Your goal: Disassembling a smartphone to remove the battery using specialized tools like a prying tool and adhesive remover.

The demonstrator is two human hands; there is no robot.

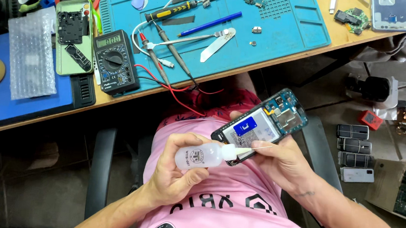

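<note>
My left hand [176,170] grips a small clear squeeze bottle [204,156] with a thin needle tip, held sideways over my lap. The needle points right, across the lower edge of an opened phone [263,124]. My right hand [277,159] holds that phone from below, back cover off, with its white battery with a blue label and its circuit board showing. Both hands are above my pink shirt, in front of the desk edge.
A blue work mat [289,23] on the wooden desk carries a screwdriver [180,8], a blue pen [211,23], a metal pry tool [217,45], tweezers and screws. A black multimeter [114,61] with red and black leads sits at left. Several phones [354,151] lie on the floor at right.
</note>
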